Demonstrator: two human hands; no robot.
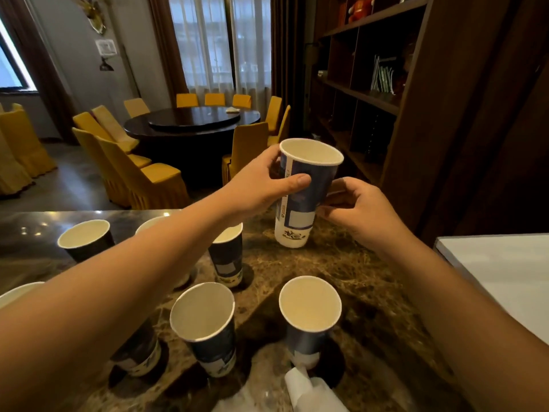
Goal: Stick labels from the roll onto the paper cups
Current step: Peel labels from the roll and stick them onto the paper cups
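My left hand grips a tall blue and white paper cup near its rim, lifted and tilted above the far part of the marble counter. My right hand is at the cup's right side, fingers curled against its wall; a pale strip shows at the fingertips, and I cannot tell whether it is a label. Several more cups stand upright on the counter, among them one near the front and one left of it. White label strip lies at the bottom edge.
A white board or box sits at the counter's right end. A dark wooden shelf unit rises close on the right. Beyond the counter are a round dark table and yellow-covered chairs.
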